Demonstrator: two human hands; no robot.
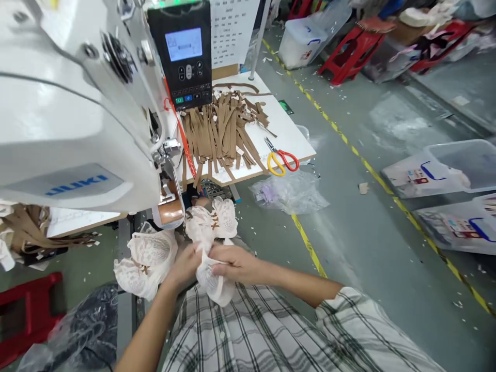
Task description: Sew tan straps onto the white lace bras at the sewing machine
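Head view, hands before the machine (65,119). You held a pale bra (215,284) low in front of your checked shirt (232,333), clear of the machine. Your right hand (238,262) pinched its edge, thumb laid over the cup and fingers tucked behind; your left hand (185,267) was closed on the fabric opposite, its fingertips partly hidden. Both hands lay close together, probably to steady the short span between them within sight. Pale lace (225,219) lay just beyond; you could not tell from this view whether it was joined to the held bra. A second bra (145,261) rested beside your left forearm, presumably kept within reach.

The control panel (182,77) faced you, likely for easy reading. On the white table (296,137), brown straps (217,132) lay in a fanned heap, many ends toward you, an order that would suit lifting them singly. Scissors (282,161) sat at the table's edge, their yellow and red handles projecting, perhaps for a quick grasp.

Around you, scraps littered the grey floor (267,248), yellow tape (308,243) crossed it, and a plastic bag (298,192) lay near the table; clear bins (411,173) and a red stool (351,51) stood farther off.
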